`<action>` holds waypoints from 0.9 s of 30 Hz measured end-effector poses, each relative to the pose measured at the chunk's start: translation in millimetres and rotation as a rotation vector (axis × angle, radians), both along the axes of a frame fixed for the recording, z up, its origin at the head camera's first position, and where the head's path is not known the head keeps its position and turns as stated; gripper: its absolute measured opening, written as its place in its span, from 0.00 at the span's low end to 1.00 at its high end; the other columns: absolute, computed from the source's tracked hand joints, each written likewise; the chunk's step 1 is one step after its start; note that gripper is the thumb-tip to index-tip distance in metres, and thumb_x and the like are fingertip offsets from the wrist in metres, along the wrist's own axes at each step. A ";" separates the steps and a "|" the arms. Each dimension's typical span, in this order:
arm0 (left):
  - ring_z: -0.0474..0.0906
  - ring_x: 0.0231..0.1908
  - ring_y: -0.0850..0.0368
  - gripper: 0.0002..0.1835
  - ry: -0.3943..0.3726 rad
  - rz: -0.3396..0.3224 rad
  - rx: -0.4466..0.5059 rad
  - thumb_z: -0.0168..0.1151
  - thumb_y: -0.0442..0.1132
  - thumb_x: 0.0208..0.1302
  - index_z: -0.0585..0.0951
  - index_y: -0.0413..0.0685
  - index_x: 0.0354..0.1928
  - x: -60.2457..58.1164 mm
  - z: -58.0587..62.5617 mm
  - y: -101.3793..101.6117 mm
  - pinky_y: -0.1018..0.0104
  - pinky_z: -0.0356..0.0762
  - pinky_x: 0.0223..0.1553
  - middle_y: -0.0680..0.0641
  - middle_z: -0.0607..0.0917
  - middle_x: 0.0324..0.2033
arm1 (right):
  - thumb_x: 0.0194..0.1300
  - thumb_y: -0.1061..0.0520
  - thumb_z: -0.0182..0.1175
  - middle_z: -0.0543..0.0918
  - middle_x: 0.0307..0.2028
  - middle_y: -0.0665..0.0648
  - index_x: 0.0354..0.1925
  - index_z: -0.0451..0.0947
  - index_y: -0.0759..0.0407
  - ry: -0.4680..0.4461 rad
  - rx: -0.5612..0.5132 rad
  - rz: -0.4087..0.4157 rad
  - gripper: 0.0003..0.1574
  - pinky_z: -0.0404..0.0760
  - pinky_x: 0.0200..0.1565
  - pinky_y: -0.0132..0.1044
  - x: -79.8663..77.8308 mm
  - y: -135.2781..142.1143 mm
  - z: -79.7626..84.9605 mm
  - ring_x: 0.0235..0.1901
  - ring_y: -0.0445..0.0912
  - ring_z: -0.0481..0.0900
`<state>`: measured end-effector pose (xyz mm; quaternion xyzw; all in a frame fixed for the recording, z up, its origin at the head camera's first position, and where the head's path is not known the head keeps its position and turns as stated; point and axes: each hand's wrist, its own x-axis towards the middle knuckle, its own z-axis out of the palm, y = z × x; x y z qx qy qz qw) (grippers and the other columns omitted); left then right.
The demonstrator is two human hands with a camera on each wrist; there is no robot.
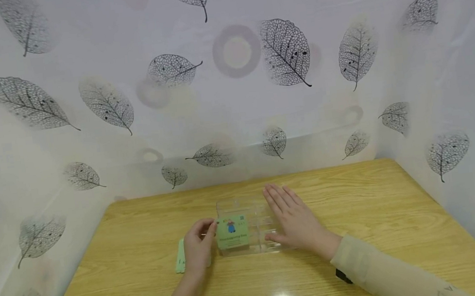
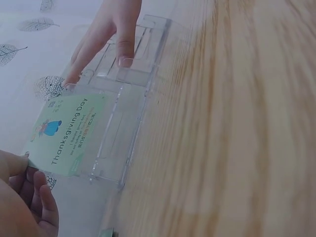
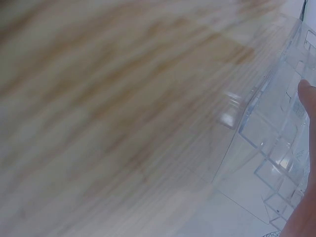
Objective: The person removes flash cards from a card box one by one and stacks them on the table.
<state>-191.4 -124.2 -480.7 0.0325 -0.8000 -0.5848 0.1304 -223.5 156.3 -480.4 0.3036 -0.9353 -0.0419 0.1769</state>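
Observation:
My left hand [image 1: 196,248] pinches a green flash card [image 1: 233,239] by its left edge between thumb and fingers. The card reads "Thanksgiving Day" and carries a small figure in blue; its print shows plainly in the left wrist view. It stands tilted up over the left part of a clear plastic organizer box [image 1: 252,224], which is divided into compartments. On the right part of that box lies my right hand [image 1: 293,220], fingers straight and thumb spread to the left. The right wrist view shows only its thumb [image 3: 307,96] side over the clear dividers.
More green cards [image 1: 180,259] lie on the wooden table [image 1: 349,203] to the left, partly hidden behind my left hand. A white cloth with a leaf pattern [image 1: 285,52] hangs behind the table and along both sides.

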 end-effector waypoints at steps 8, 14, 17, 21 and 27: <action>0.79 0.35 0.70 0.08 -0.027 0.008 -0.001 0.64 0.32 0.76 0.87 0.33 0.48 -0.1 1.2 -2.5 0.78 0.80 0.38 0.36 0.90 0.42 | 0.63 0.17 0.59 0.52 0.84 0.65 0.84 0.47 0.66 -0.001 -0.013 0.006 0.76 0.53 0.83 0.55 -0.4 -0.2 0.5 0.83 0.59 0.55; 0.79 0.35 0.68 0.08 -0.045 0.020 0.008 0.64 0.33 0.76 0.87 0.35 0.49 2.9 3.1 -3.6 0.78 0.79 0.38 0.37 0.90 0.43 | 0.64 0.17 0.59 0.54 0.84 0.66 0.84 0.47 0.66 0.006 0.005 0.002 0.76 0.53 0.83 0.54 -0.8 -0.2 1.3 0.83 0.59 0.56; 0.78 0.35 0.68 0.09 -0.048 0.024 0.011 0.64 0.34 0.77 0.87 0.35 0.49 4.6 4.1 -4.5 0.78 0.79 0.37 0.38 0.90 0.43 | 0.64 0.17 0.59 0.55 0.84 0.66 0.84 0.47 0.66 0.000 0.002 0.003 0.75 0.53 0.83 0.55 -0.6 -0.3 1.4 0.83 0.59 0.55; 0.78 0.35 0.68 0.09 -0.043 0.021 0.016 0.64 0.35 0.77 0.87 0.35 0.49 5.5 4.1 -6.5 0.78 0.79 0.37 0.38 0.90 0.43 | 0.64 0.18 0.59 0.52 0.84 0.65 0.84 0.46 0.66 -0.010 0.003 0.000 0.75 0.52 0.83 0.55 -0.4 -0.4 1.4 0.84 0.59 0.53; 0.79 0.35 0.69 0.09 -0.038 0.026 0.017 0.64 0.33 0.76 0.87 0.35 0.50 6.2 2.6 -10.5 0.78 0.80 0.39 0.37 0.89 0.44 | 0.64 0.18 0.60 0.52 0.84 0.65 0.84 0.46 0.66 -0.015 -0.004 0.002 0.75 0.52 0.84 0.55 0.3 -0.3 1.3 0.84 0.59 0.54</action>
